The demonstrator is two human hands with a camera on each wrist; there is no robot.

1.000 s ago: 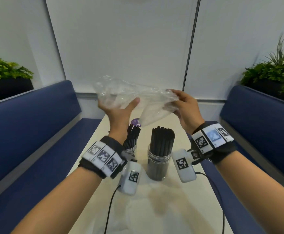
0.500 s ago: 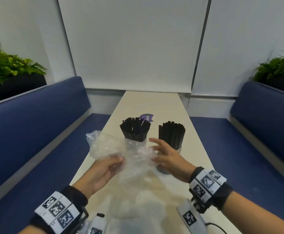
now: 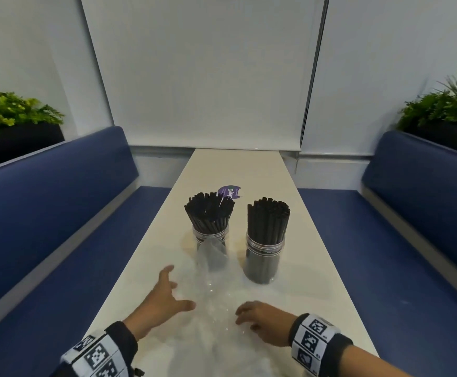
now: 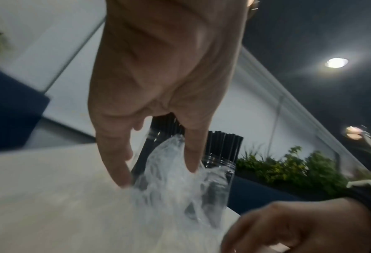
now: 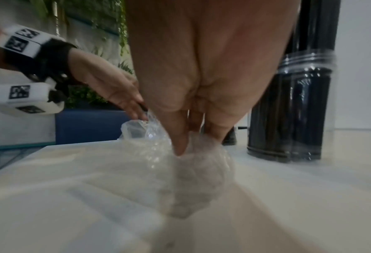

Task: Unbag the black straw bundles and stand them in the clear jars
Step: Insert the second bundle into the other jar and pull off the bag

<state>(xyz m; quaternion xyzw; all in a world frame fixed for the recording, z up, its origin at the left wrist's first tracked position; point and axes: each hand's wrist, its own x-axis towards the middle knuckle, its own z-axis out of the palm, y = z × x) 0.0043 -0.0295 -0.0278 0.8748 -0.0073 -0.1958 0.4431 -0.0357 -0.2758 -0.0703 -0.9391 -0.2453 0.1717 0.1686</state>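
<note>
Item one — left clear jar (image 3: 211, 248): I see a round, transparent plastic cylinder with a ribbed screw-thread neck, standing upright on the table (image 3: 314, 257). It holds a bundle of black straws (image 3: 208, 213), thin matte tubes that splay outward at the top.

Item two — right clear jar (image 3: 264, 258): same shape and material, just beside the first, not touching it. Its black straw bundle (image 3: 268, 220) stands packed and nearly vertical, filling the jar so its wall reads dark.

Item three: empty plastic bag (image 3: 211, 300), clear, thin and crinkled, with small glints on its creases. It lies crumpled on the table in front of the jars, and one peak rises across the lower front of the left jar. I cannot tell whether that peak touches the jar.

Item four: my left hand (image 3: 164, 297), fingers spread and fairly straight, at the left edge of the bag; in the left wrist view the fingertips (image 4: 121, 178) reach down to the film at the tabletop. It grips nothing.

Item five: my right hand (image 3: 262, 319), fingers bent downward, tips pressed into the bag's right side; in the right wrist view the film bunches round them. I cannot tell whether they pinch it.

Item six: table, long, smooth, cream-white, set between two blue padded benches (image 3: 45, 202). A purple printed tag (image 3: 230, 192) lies behind the left jar.
</note>
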